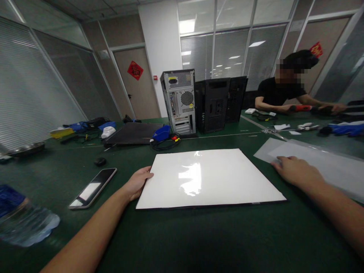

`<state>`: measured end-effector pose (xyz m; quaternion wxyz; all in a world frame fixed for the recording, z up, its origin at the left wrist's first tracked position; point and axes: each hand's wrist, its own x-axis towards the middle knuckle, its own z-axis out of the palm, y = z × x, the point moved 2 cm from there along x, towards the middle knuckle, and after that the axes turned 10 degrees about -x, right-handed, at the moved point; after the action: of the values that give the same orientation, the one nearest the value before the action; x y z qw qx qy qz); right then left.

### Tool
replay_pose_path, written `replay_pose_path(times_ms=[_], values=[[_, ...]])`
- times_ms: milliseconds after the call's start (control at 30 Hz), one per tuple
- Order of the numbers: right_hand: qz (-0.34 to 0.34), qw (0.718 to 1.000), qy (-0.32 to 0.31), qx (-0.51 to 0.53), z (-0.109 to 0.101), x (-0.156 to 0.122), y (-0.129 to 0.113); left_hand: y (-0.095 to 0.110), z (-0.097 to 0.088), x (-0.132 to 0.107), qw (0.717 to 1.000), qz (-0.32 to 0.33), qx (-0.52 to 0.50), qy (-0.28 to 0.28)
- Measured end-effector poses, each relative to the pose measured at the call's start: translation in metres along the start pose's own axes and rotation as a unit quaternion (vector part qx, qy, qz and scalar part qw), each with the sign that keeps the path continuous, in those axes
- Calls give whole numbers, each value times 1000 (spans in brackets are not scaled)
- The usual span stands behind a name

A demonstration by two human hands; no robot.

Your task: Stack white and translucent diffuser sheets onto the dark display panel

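A large flat white glossy panel (pixel 207 178) with a thin dark edge lies on the green table (pixel 182 235) in front of me. My left hand (pixel 136 184) rests at the panel's left edge, fingers curled against it. My right hand (pixel 294 170) lies palm down, fingers stretched, on a translucent grey sheet (pixel 327 163) just right of the panel.
A phone (pixel 93 188) and a small dark round object (pixel 100 161) lie to the left, a plastic water bottle (pixel 22 223) at near left. Computer towers (pixel 180 100), a dark flat panel (pixel 133 133) and cables stand behind. Another person (pixel 287 94) works at far right among tools.
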<state>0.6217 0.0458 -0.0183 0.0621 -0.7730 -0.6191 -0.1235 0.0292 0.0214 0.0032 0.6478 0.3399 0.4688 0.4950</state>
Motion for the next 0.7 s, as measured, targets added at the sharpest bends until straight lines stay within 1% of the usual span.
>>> replay_pose_path(times_ms=[133,200,300,400,467,533,567,600,633,700], values=[[-15,1000,0,0,-23,-9,-21,-1,-1,1,1000,1,1,13],[-8,1000,20,4,-37,-14,-33,0,-2,1,1000,3,4,17],[-10,997,68,24,-58,-25,-54,0,-2,1,1000,6,10,17],[-53,991,98,73,-74,-38,-80,0,-2,0,1000,4,14,17],[-79,982,117,125,-82,-45,-93,0,-1,0,1000,4,12,12],[-79,970,144,180,-88,-47,-95,1,0,0,1000,2,9,5],[-67,967,152,191,-89,-46,-93,1,0,-1,1000,0,8,1],[-52,971,147,181,-88,-43,-88,0,0,0,1000,-2,7,-3],[-42,979,128,151,-83,-39,-82,0,0,0,1000,-3,7,-3],[-35,994,73,67,-67,-29,-68,0,-2,1,1000,1,6,2]])
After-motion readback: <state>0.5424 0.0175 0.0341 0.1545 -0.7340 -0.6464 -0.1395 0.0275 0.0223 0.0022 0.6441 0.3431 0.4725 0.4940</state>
